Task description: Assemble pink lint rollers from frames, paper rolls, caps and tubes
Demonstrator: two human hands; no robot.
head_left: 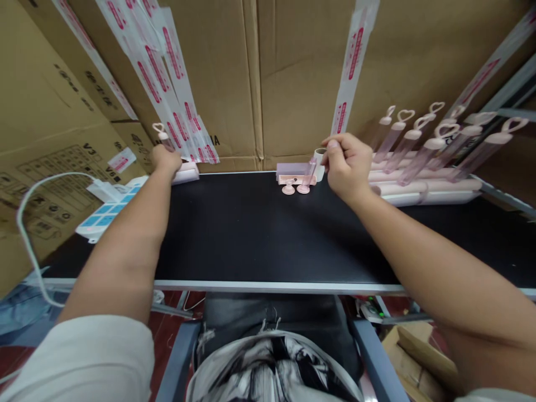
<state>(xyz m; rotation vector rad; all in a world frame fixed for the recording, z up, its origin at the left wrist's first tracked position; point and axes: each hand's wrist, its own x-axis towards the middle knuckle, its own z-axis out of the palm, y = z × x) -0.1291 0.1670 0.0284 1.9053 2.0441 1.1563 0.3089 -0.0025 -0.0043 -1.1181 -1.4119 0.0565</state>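
Observation:
At the far left of the table, my left hand (pixel 166 159) closes round the lower part of a clear pink tube with a heart-shaped loop cap (pixel 160 132). Beside that hand lies a pale lilac block (pixel 186 173), partly covered by it. My right hand (pixel 348 167) is at the back, right of centre, its thumb and fingers pinched together beside a small white cylinder (pixel 320 162). Whatever is between those fingertips is hidden. Left of the cylinder sit a pink and lilac holder (pixel 296 172) and two small round-based pink pieces (pixel 288 188), one with a clear stem.
Several heart-capped pink tubes (pixel 412 137) stand in pink and white racks (pixel 427 195) on the right. A white power strip (pixel 109 209) with a cable lies at left. Tall cardboard (pixel 293 72) walls the back of the black table (pixel 259 240).

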